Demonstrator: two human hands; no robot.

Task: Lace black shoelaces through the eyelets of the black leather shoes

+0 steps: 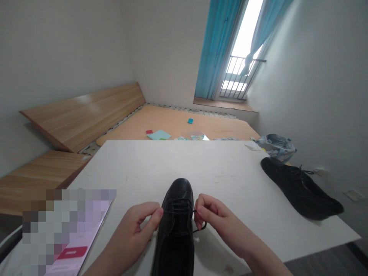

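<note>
"Handling of the black, round-toed, leather-look shoe (180,226)?"

"Likely light, firm at the toe, pliable at the collar; steady it by its sides. Its thin black cord lace (178,210) should be limp: take it near the eyelets."

"Grip and position?"

"Left hand (140,226) and right hand (215,214) each pinch the lace. Shoe sits upright on the white flat surface (161,163), toe toward its far edge; finish faintly glossy."

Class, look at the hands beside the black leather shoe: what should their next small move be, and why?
Probably a gentle outward pull: the left hand and right hand pinch the thin black lace at opposite sides of the black leather shoe, and it crosses between them.
</note>
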